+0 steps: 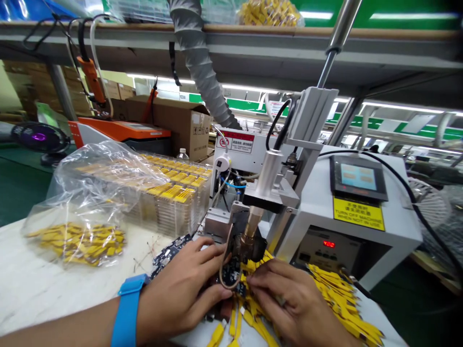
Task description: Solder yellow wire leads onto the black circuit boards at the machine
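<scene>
My left hand [184, 284], a blue band on its wrist, rests on the bench with its fingers closed round a small dark circuit board [230, 274] under the brass tip of a soldering head [249, 231]. My right hand [292, 299] pinches a yellow component [252, 266] against the board's right side. A pile of loose yellow components [340, 299] lies under and to the right of that hand. More dark boards [170, 253] lie just left of my left hand.
The white machine [361, 212] with a small screen and yellow warning label stands behind the pile. A clear bag of yellow parts [83, 241] and stacked clear trays [177, 193] sit left. A grey duct [202, 62] and cardboard box [181, 120] are behind.
</scene>
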